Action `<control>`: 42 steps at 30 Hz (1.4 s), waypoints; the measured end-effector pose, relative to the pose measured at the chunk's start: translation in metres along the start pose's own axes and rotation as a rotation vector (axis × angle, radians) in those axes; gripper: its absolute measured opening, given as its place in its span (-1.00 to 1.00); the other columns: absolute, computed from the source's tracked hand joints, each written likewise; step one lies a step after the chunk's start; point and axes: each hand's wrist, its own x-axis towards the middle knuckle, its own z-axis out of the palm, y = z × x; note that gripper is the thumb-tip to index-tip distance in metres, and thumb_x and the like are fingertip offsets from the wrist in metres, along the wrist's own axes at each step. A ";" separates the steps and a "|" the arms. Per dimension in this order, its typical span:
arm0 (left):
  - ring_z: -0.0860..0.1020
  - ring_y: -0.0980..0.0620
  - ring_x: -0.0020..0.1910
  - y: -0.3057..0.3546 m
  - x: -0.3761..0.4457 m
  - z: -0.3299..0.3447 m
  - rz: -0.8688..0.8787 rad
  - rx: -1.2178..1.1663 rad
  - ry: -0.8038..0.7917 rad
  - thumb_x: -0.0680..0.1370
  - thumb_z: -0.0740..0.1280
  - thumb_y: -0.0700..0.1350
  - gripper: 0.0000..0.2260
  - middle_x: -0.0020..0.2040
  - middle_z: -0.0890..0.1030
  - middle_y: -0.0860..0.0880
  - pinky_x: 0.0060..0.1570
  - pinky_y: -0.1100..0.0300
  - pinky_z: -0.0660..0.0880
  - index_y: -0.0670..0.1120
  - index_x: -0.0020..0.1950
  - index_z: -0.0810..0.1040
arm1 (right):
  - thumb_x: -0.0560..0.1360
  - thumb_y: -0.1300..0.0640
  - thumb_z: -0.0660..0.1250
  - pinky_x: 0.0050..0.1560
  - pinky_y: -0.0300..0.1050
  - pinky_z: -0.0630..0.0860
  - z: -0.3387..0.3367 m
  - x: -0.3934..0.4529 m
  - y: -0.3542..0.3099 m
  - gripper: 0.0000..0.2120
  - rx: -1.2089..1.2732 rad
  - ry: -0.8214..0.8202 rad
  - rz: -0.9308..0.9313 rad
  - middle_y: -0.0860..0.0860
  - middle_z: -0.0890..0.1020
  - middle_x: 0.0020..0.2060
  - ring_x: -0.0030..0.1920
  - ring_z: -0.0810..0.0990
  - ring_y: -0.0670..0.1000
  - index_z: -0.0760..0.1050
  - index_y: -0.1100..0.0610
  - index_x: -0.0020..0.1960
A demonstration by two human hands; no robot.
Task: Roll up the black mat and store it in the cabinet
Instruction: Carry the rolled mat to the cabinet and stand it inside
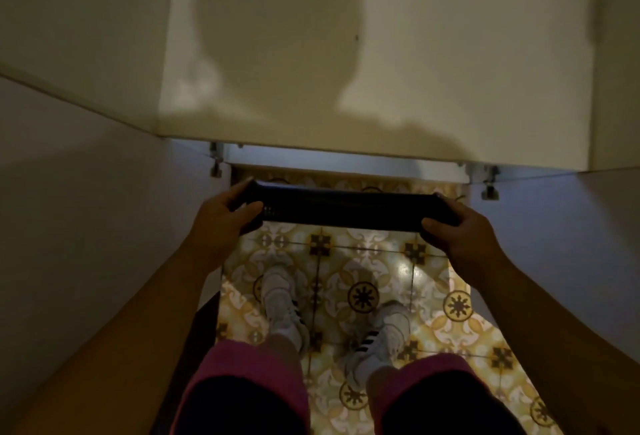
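Note:
The black mat (346, 207) is rolled into a tight horizontal tube and held in the air above the patterned floor. My left hand (221, 218) grips its left end and my right hand (467, 232) grips its right end. The roll hangs just in front of the open cabinet (346, 53), level with its lower front edge. The cabinet's pale inside fills the upper half of the view, with nothing visible in it.
Two cabinet doors stand open at either side, the left one (86, 209) and the right one (561, 226), with metal hinges (215, 160) (489, 181) at their lower corners. My feet in white shoes (284, 299) stand on yellow patterned tiles (360, 261) between the doors.

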 end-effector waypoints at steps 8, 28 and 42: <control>0.58 -0.06 0.16 -0.073 0.123 0.013 0.089 0.059 -0.075 0.55 0.31 -0.28 -0.58 0.25 0.54 -0.11 0.05 0.09 0.59 -0.06 0.39 0.43 | 0.40 0.24 0.46 0.04 -0.20 0.56 0.014 0.136 0.070 -0.59 -0.187 -0.034 -0.147 -0.08 0.68 0.05 0.11 0.62 -0.04 0.58 -0.13 0.16; 0.37 0.07 0.32 -0.081 0.258 -0.009 0.447 0.654 -0.096 0.53 0.36 -0.16 -0.37 0.43 0.37 0.01 0.20 0.13 0.36 0.22 0.49 0.18 | 0.39 0.11 0.49 0.09 -0.41 0.37 0.064 0.266 0.084 -0.37 -0.711 -0.038 -0.513 -0.06 0.44 0.26 0.16 0.45 -0.18 0.32 -0.13 0.38; 0.39 0.09 0.20 -0.104 0.247 0.002 0.677 0.755 0.053 0.44 0.46 -0.19 -0.44 0.36 0.42 -0.11 0.12 0.22 0.38 -0.06 0.38 0.33 | 0.34 0.13 0.49 0.07 -0.06 0.52 0.161 0.203 0.147 -0.42 -0.158 0.639 -0.135 0.05 0.44 0.18 0.03 0.54 0.00 0.26 0.05 0.26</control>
